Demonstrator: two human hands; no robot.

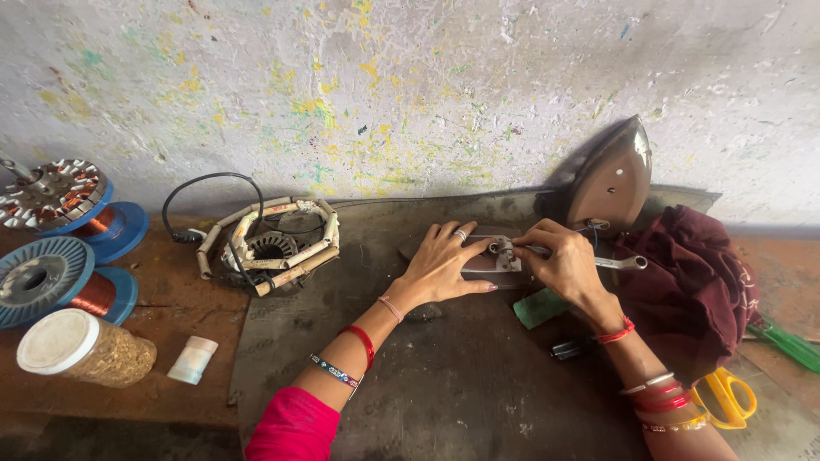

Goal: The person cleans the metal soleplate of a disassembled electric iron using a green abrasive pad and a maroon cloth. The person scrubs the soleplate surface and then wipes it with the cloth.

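Dark bench point(444, 384) carrying a maroon cloth point(692, 290) and an upright iron soleplate point(611, 179). Left hand point(440, 265), fingers spread, presses flat a metal plate point(487, 263) mid-bench. Right hand point(564, 260), fingers closed around a spanner point(619, 261), sets it on the plate's small fitting point(504, 249).

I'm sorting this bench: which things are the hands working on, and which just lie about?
In hand:
left hand flat on metal plate
right hand holding metal tool

Lying about:
iron
copper wire spools
wound stator
jar
yellow scissors
maroon cloth
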